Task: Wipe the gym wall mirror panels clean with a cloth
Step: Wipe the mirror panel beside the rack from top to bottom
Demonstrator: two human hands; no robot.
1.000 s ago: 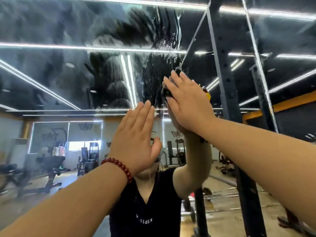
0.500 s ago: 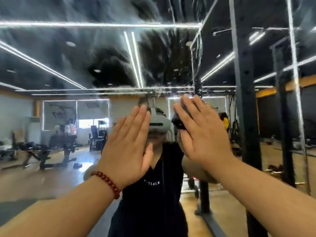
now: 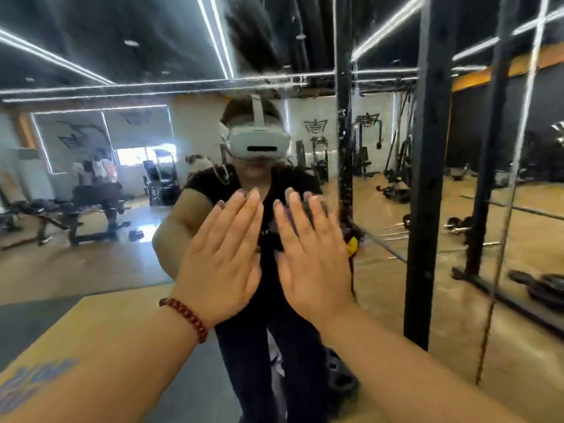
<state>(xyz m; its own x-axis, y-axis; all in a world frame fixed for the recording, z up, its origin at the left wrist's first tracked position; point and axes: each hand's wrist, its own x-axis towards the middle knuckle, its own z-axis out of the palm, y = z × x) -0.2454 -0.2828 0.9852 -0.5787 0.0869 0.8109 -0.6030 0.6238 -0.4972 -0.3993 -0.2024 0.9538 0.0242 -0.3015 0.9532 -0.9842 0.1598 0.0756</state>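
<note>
The wall mirror (image 3: 128, 65) fills the view, with streaks and droplets on its upper part. My right hand (image 3: 311, 257) lies flat with straight fingers and presses a dark cloth (image 3: 352, 245) with a yellow edge against the glass. Most of the cloth is hidden under the palm. My left hand (image 3: 222, 257), with a red bead bracelet at the wrist, is held flat just to its left with nothing in it. I cannot tell whether it touches the glass. My reflection stands right behind both hands.
A black rack upright (image 3: 427, 178) rises close on the right. Barbells and weight plates (image 3: 546, 285) lie on the wooden floor beyond it. Benches (image 3: 76, 209) and machines show in the reflection at left.
Both hands have slid down the mirror from the streaked upper area to chest height, the right still pressing the cloth. The view has tilted down with them.
</note>
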